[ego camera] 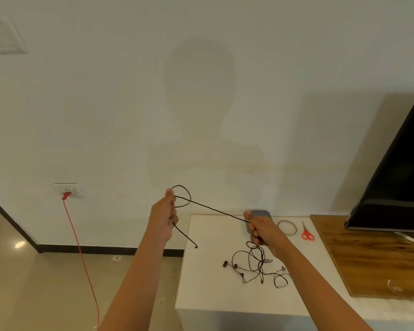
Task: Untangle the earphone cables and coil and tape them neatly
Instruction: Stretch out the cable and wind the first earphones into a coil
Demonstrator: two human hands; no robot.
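Both hands have the black cable [213, 209] gripped tight! Left hand [163, 217] curls its fingers round a small loop that pokes up just above the thumb, and a short loose end dangles below that fist. From there the strand runs taut, down and to the right, straight into the right hand [264, 229], which is closed in a fist around it. Under the right fist the cable drops into the tangle of earphones [256, 267] lying on the white table [208, 283], directly beneath that hand. Just beyond the right hand's knuckles sits a grey object [261, 213], partly hidden. To the right of the right hand lies a tape roll [295, 231], flat on the table, then red scissors [307, 233] just beside it. Further right are a wooden board [368, 259] and a dark screen [397, 175]. Well left of the left hand, a red cord [81, 254] hangs from a wall socket [69, 189].
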